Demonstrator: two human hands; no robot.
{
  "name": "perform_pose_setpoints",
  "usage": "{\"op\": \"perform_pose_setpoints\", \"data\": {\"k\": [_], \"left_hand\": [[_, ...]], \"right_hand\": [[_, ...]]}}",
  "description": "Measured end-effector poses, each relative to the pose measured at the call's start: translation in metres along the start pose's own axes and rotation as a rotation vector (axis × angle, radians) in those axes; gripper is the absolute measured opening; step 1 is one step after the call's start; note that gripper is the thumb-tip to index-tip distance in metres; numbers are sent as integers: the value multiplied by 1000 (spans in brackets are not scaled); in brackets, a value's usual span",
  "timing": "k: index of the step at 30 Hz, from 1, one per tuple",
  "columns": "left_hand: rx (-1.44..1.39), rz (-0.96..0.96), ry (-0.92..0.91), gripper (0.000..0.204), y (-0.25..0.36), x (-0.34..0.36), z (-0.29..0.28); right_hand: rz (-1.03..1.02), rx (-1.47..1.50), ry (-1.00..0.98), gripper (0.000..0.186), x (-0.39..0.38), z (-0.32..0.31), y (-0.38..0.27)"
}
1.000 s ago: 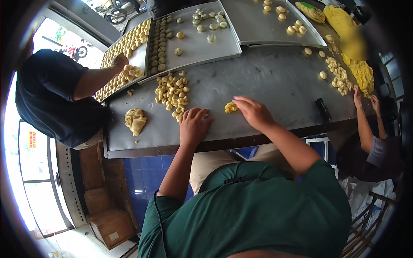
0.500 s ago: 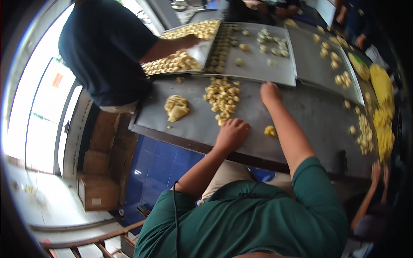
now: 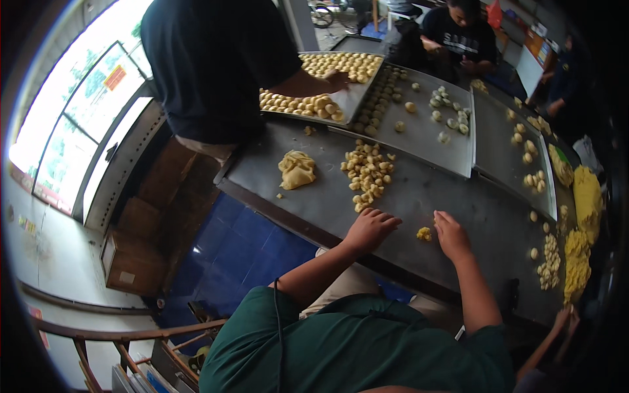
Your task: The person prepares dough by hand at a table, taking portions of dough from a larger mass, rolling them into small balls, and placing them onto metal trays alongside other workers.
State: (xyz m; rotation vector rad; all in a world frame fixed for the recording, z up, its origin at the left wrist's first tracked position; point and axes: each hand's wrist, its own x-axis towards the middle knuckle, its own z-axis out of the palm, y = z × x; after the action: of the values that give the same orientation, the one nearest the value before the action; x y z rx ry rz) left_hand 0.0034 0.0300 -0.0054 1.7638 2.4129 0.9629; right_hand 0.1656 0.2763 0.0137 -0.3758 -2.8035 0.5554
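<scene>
My left hand (image 3: 377, 226) rests on the metal table (image 3: 321, 203), palm down with bent, parted fingers, just below a pile of small pale dough pieces (image 3: 367, 170). My right hand (image 3: 451, 232) is open, fingers extended, right beside a small yellow crumbly lump (image 3: 424, 233). Neither hand visibly holds anything. Farther left sits a soft lump of pale dough (image 3: 298, 171).
Metal trays (image 3: 498, 167) with dough balls line the table's far side. A co-worker in dark clothing (image 3: 209, 78) reaches over the left tray; other people (image 3: 458, 46) work beyond. Yellow filling (image 3: 580, 223) and another person's hands (image 3: 567, 318) are at the right.
The view has turned. My right hand reached forward toward the trays half a second ago and is now back beside the yellow lump. My left hand stays near the dough pile.
</scene>
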Motion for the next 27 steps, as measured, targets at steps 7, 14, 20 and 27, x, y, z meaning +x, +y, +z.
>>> {"op": "perform_pose_setpoints", "data": {"k": [7,14,20,27], "left_hand": [[108,-132,16,30,3,6,1],[111,57,8,20,12,17,-1],[102,-165,-169,19,28,23,-11],[27,-275,-6,16,11,18,-5]], "right_hand": [[191,7,320,34,-88,5,6],[58,59,261,36,-80,9,-3],[132,258,661,29,-72,9,1],[269,417,705,12,-69,12,19]]}}
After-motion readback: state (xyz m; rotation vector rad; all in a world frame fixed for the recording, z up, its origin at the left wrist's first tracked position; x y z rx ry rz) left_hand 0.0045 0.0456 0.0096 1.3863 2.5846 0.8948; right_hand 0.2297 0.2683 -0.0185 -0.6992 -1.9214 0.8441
